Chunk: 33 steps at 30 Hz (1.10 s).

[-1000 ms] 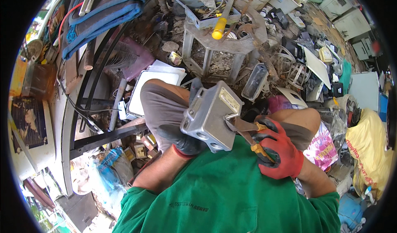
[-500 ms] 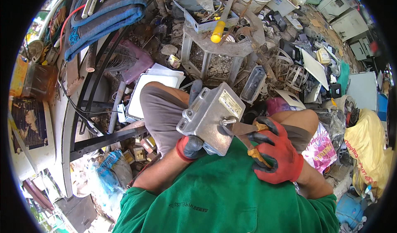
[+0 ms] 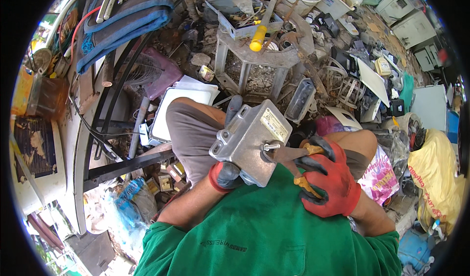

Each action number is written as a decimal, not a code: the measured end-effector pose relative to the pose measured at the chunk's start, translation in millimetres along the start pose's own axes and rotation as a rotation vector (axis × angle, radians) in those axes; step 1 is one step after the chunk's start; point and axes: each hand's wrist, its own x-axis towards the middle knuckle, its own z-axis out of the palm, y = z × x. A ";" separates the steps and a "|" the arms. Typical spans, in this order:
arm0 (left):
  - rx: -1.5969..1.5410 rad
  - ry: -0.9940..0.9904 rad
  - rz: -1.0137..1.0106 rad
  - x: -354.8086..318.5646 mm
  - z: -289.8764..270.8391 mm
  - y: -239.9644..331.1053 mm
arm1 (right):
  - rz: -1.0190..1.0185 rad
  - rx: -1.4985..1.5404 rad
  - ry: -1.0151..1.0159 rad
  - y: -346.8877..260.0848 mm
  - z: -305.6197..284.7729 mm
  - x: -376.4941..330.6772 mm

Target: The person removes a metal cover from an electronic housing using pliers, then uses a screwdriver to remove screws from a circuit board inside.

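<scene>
Grey metal makes up the box [image 3: 245, 153], tilted above the person's legs [image 3: 191, 134], with a pale label [image 3: 275, 124] and a bolt [image 3: 270, 147] jutting from its upper face. Rusty pliers [image 3: 290, 155] meet the bolt; whether they clamp it I cannot tell. The right hand [image 3: 333, 180], in a red and black glove, curls its fingers around the orange handles; the left hand [image 3: 226, 176], also gloved, grips the box's side. Beyond, a grey stool [image 3: 235, 46] bears a yellow-handled tool [image 3: 258, 39] and a bluish tray [image 3: 250, 30].
</scene>
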 end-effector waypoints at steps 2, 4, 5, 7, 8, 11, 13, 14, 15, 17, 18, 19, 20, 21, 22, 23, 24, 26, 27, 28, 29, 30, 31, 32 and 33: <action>0.027 -0.002 -0.018 -1.2 -12.3 -6.9 | 0.003 -0.002 0.003 -0.6 0.6 0.1; 0.035 -0.009 -0.040 1.4 -10.1 -5.6 | 0.008 -0.020 0.009 0.3 3.0 -2.2; 0.031 -0.015 -0.051 0.6 -6.7 -3.2 | 0.007 -0.021 0.015 0.9 4.1 -2.8; 0.046 0.036 -0.076 3.0 6.3 3.6 | 0.005 -0.025 0.024 2.0 5.6 -3.8; 0.066 0.091 -0.090 4.4 13.2 4.5 | 0.001 -0.031 0.028 2.6 5.9 -4.4; 0.001 0.016 -0.062 -3.0 -16.7 -14.6 | -0.039 -0.042 0.043 0.3 4.0 -2.1; -0.028 -0.032 -0.032 1.1 -13.9 -13.6 | -0.067 -0.043 0.060 -0.1 1.0 -0.6; -0.010 -0.010 -0.015 -1.4 -8.7 -12.3 | -0.077 -0.040 0.050 0.8 0.0 -1.0; 0.009 0.011 0.002 -0.4 -1.6 -8.0 | -0.087 -0.037 0.041 2.0 -1.1 -2.1; 0.004 -0.043 -0.100 -1.8 -8.9 -6.5 | -0.092 -0.015 0.034 3.3 -1.8 -2.6; 0.003 -0.070 -0.150 0.5 -9.2 -2.6 | -0.086 0.003 0.038 4.0 -1.9 -2.6; -0.058 -0.033 -0.232 3.8 -8.3 1.3 | -0.080 0.021 0.041 4.6 -2.1 -2.4; -0.119 0.004 -0.314 8.4 -6.6 6.1 | -0.087 -0.010 0.031 4.7 -3.3 -1.3; -0.179 0.043 -0.392 12.1 -5.0 11.0 | -0.096 -0.041 0.020 4.4 -5.3 1.0; -0.236 0.004 -0.456 12.7 -7.4 12.7 | -0.106 -0.072 0.010 4.4 -6.5 2.2; -0.294 -0.036 -0.521 12.4 -11.0 13.9 | -0.106 -0.060 0.002 4.9 -6.5 2.1; -0.352 -0.080 -0.587 12.6 -14.4 14.9 | -0.103 -0.052 -0.004 4.8 -6.8 0.8; -0.445 -0.122 -0.718 15.5 -20.7 20.7 | -0.107 -0.029 0.001 5.0 -7.1 -0.5; -0.484 -0.117 -0.783 18.6 -25.2 24.1 | -0.111 -0.011 0.010 6.4 -6.8 -0.6; -0.462 -0.096 -0.779 16.4 -26.4 25.8 | -0.116 0.006 0.019 7.9 -6.2 -0.9; -0.441 -0.074 -0.776 13.3 -27.5 27.0 | -0.088 0.073 0.029 9.4 -4.0 -2.5; -0.217 -0.060 -0.587 7.0 -27.2 21.8 | -0.061 0.135 0.044 10.4 -2.4 -4.0; 0.005 -0.042 -0.389 1.2 -27.1 14.3 | -0.041 0.198 0.057 11.6 -1.3 -3.2; 0.095 -0.073 -0.187 -0.4 -25.2 6.3 | -0.049 0.205 0.066 11.7 -1.5 -1.0; 0.179 -0.085 0.011 -0.1 -20.3 -1.8 | -0.045 0.216 0.072 10.6 0.0 -0.9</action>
